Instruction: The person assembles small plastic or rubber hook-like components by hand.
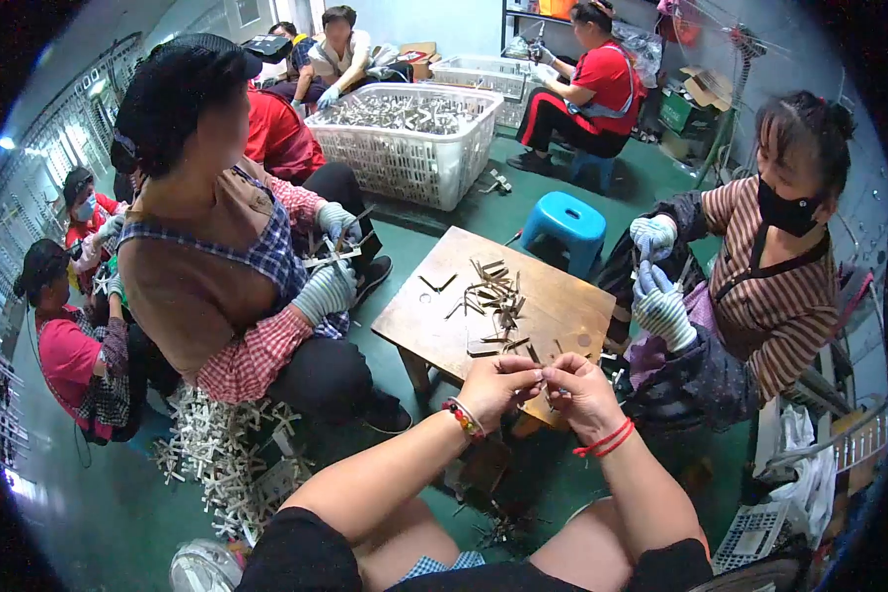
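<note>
My left hand (501,386) and my right hand (580,395) meet fingertip to fingertip just over the near edge of a small wooden table (419,314). Both are pinched closed around something small and thin, mostly hidden by the fingers; its kind I cannot make out. Loosely heaped on the tabletop beyond them are several narrow, dark metal strips (498,296), some joined in V shapes. One V-shaped piece (438,284) lies apart at the left of the heap.
A co-worker in a checked apron (266,237) sits left, gloved hands on metal pieces; another in stripes (799,266) sits right. Beyond the table stand a blue stool (565,219) and a white crate (464,163) of metal parts. Cross-shaped pieces (217,459) cover the floor at left.
</note>
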Available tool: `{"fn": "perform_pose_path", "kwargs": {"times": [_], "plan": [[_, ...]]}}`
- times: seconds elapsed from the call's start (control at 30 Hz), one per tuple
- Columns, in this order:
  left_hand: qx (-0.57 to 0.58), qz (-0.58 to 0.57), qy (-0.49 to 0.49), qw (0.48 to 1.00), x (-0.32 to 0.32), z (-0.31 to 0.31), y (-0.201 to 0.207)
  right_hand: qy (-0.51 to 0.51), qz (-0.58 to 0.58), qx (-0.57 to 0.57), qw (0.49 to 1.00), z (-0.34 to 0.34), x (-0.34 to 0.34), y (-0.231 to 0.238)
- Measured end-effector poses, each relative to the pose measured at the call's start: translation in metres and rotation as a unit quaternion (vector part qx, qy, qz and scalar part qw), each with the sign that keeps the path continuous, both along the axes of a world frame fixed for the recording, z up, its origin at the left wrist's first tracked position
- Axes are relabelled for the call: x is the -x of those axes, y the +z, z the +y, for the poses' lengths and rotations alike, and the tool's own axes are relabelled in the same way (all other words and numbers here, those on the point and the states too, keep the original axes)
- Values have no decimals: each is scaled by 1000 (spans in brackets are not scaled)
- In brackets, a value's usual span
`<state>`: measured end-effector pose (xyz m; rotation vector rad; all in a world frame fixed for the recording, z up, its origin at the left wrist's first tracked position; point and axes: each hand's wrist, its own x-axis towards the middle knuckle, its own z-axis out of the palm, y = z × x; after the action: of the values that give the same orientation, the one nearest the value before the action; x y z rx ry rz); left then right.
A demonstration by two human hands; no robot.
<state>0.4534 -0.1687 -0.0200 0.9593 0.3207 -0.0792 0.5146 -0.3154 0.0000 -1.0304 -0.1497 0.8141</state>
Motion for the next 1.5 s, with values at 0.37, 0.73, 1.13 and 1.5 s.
{"fn": "perform_pose_path", "kwargs": {"times": [0.37, 0.73, 1.13, 1.5], "plan": [[-24, -9, -8, 1000, -3, 0, -1, 26, -60, 88, 994, -10, -9, -7], [7, 1, 12, 1000, 2, 5, 6, 10, -73, 32, 997, -1, 2, 2], [-9, -24, 15, 1000, 3, 6, 1, -9, -150, 100, 984, 0, 5, -1], [-114, -66, 9, 991, 3, 4, 2, -33, -280, 151, 947, -1, 5, -8]]}}
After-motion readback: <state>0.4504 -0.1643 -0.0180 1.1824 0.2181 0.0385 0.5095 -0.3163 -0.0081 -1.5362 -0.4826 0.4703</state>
